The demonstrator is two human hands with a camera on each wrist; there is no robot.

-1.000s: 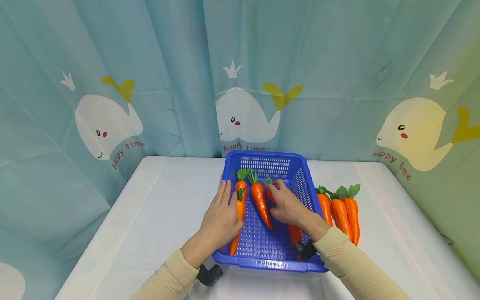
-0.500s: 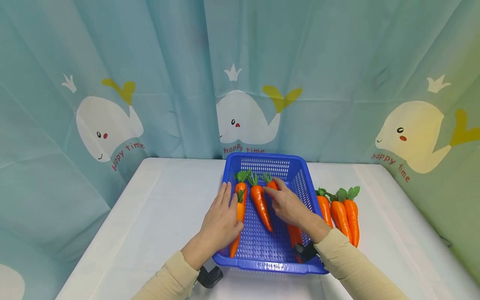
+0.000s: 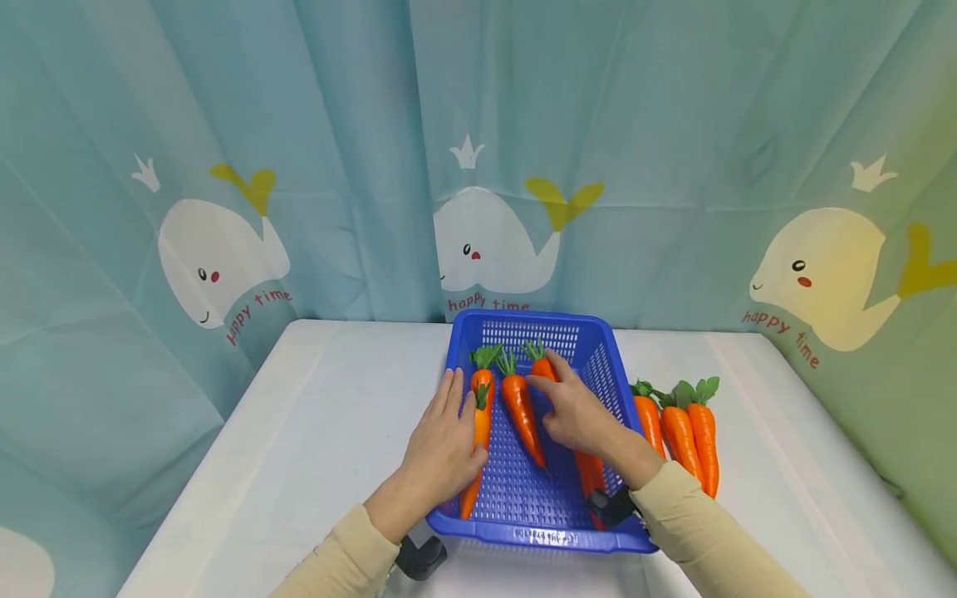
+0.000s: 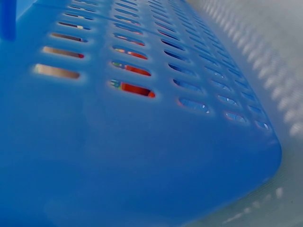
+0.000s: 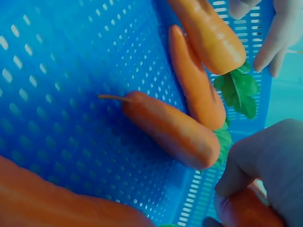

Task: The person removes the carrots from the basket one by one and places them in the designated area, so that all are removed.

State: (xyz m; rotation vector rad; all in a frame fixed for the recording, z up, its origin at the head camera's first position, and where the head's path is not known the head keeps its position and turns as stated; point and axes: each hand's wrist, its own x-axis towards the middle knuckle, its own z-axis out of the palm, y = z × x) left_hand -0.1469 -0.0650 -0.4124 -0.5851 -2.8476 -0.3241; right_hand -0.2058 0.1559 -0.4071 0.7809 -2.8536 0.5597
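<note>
While the left hand (image 3: 441,444) stays put, the right hand (image 3: 583,415) has changed hold: one second ago it covered the top of its carrot, now index and thumb sit lower, either side of the head, greens showing beyond the fingertips. Most of that shift was done by half a second ago; little since, bar a slight view drift.

Right hand state: pinching the held carrot (image 3: 544,368) between thumb and index, other fingers mostly hidden. That carrot is inside the blue basket (image 3: 542,536), greens toward the far wall; its lower end is under the hand, so can't tell if it rests on the floor.

Left hand state: fingers straight, pointing away along the near-side wall, thumb spread off. Contact with wall or carrot: can't tell. Just right of its fingers: long carrot (image 3: 486,448), with the lighter carrot (image 3: 478,425) partly under the hand. Left wrist view only gets the basket's outside.

Left of the right thumb: middle carrot (image 3: 521,409), apart from both hands. Under the right wrist: another carrot (image 3: 589,477). Right of that forearm, outside the basket: three carrots (image 3: 679,432).

My read: positioning looks nearly done, release not yet.
</note>
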